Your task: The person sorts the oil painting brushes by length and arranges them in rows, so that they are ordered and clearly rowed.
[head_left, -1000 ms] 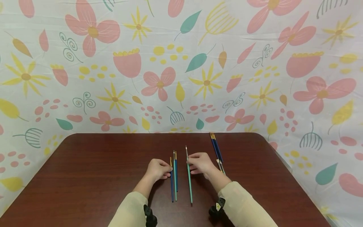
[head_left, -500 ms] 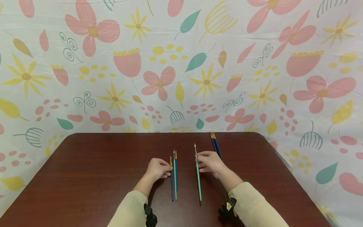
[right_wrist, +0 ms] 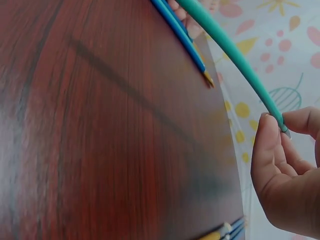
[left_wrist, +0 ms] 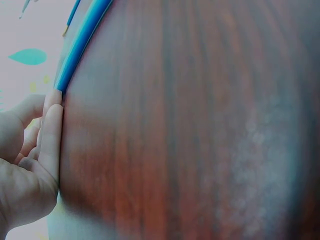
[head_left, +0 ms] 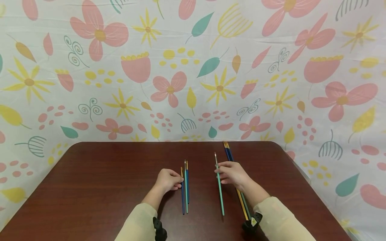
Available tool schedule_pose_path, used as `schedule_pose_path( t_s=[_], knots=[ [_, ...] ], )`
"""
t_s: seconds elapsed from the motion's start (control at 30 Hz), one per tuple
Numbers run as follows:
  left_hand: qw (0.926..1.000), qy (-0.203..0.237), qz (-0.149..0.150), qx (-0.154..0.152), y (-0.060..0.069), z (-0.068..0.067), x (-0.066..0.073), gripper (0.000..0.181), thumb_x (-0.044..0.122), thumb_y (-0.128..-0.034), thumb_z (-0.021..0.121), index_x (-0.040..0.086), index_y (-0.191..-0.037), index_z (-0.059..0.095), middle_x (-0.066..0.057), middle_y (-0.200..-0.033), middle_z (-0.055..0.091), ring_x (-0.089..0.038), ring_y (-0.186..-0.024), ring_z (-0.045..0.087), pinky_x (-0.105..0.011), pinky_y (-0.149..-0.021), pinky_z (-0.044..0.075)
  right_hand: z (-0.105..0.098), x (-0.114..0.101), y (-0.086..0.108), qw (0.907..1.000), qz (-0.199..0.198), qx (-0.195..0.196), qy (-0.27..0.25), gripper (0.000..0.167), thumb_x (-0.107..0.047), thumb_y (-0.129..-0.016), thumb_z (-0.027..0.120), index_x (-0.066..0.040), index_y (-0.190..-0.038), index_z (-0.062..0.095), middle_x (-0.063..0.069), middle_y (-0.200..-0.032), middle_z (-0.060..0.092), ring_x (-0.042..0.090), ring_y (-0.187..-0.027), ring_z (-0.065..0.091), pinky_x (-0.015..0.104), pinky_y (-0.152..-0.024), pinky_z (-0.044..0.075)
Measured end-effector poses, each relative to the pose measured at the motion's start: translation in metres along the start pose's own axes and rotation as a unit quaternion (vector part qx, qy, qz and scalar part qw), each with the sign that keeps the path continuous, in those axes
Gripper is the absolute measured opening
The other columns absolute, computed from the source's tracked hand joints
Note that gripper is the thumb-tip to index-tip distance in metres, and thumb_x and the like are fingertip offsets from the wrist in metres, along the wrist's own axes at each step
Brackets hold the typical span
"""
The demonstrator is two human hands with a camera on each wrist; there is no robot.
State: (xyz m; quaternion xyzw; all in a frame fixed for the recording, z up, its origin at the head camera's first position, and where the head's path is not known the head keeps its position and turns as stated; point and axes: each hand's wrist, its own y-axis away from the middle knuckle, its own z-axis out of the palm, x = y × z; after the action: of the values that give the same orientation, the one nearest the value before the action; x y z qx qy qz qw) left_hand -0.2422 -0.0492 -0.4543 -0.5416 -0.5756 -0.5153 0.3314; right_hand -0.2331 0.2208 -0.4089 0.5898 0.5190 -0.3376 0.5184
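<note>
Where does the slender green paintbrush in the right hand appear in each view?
Head: slender green paintbrush right of centre, lower half.
Left wrist: cannot tell; a thin top-left tip might be it.
Right wrist: top edge down to right hand.
Shared landmark: glossy brown table.

The right grip (head_left: pixel 233 174) and its forearm hide the near ends of the navy brushes (head_left: pixel 228 152) by the worktop's (head_left: pixel 105 187) far edge, and the far ends of the yellow brush (head_left: pixel 242 204) and the dark green brush (head_left: pixel 245 206). The worktop's near edge falls outside the head view, whose bottom cuts off both sleeves (head_left: pixel 137 221). In the left wrist view the blue brush (left_wrist: pixel 84 47) runs out past the top, its other end covered by the left grip (head_left: pixel 167 179); much of the worktop's grain is blurred. The right wrist view cuts off the mint brush (head_left: pixel 220 192) at the top.
</note>
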Motion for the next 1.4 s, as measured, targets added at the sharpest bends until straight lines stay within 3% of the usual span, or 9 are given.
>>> schedule_pose_path(
  t_s=[0.3,0.5,0.83,1.1,1.4],
  knots=[
    [1.0,0.0,0.003,0.0,0.001,0.001,-0.001,0.014,0.005,-0.0815,0.07,-0.005,-0.091,0.067,-0.011,-0.073,0.071,-0.008,-0.052,0.064,-0.025,-0.052,0.057,-0.02,0.006,0.008,0.9997,-0.001,0.003,0.024,0.049,-0.015,-0.091,0.054,0.004,-0.135,0.045,0.022,-0.111,0.066,0.019,-0.076,0.066,0.028,-0.06,0.057],
    [1.0,-0.002,0.005,0.001,0.0,0.0,-0.001,0.014,0.005,-0.0814,0.07,-0.006,-0.091,0.067,-0.011,-0.074,0.071,-0.008,-0.052,0.064,-0.025,-0.052,0.057,-0.032,0.011,0.01,0.9997,0.008,0.009,0.022,0.048,-0.014,-0.09,0.052,0.003,-0.135,0.045,0.022,-0.11,0.065,0.014,-0.069,0.061,0.028,-0.059,0.056],
    [1.0,0.004,0.005,-0.002,-0.002,0.0,-0.002,0.015,0.004,-0.0811,0.07,-0.006,-0.092,0.067,-0.011,-0.076,0.072,-0.008,-0.052,0.064,-0.024,-0.052,0.057,-0.05,0.019,0.015,0.9993,0.012,0.025,0.024,0.046,-0.013,-0.092,0.047,0.007,-0.133,0.043,0.01,-0.094,0.069,0.013,-0.068,0.063,0.027,-0.057,0.055],
    [1.0,0.002,0.0,0.001,-0.002,0.0,-0.002,0.014,0.005,-0.0813,0.07,-0.005,-0.091,0.067,-0.011,-0.076,0.071,-0.008,-0.053,0.064,-0.024,-0.052,0.057,-0.06,0.026,0.021,0.9981,0.018,0.031,0.05,0.045,-0.015,-0.095,0.045,0.008,-0.133,0.042,0.009,-0.094,0.069,0.015,-0.071,0.065,0.03,-0.06,0.057],
    [1.0,0.002,-0.002,0.001,-0.001,-0.001,0.0,0.015,0.005,-0.0811,0.07,-0.005,-0.091,0.067,-0.011,-0.075,0.071,-0.009,-0.053,0.064,-0.025,-0.052,0.057,-0.067,0.035,0.022,0.9976,0.025,0.03,0.057,0.047,-0.012,-0.09,0.05,0.009,-0.131,0.044,0.007,-0.091,0.069,0.014,-0.067,0.065,0.028,-0.056,0.056]
  ],
)
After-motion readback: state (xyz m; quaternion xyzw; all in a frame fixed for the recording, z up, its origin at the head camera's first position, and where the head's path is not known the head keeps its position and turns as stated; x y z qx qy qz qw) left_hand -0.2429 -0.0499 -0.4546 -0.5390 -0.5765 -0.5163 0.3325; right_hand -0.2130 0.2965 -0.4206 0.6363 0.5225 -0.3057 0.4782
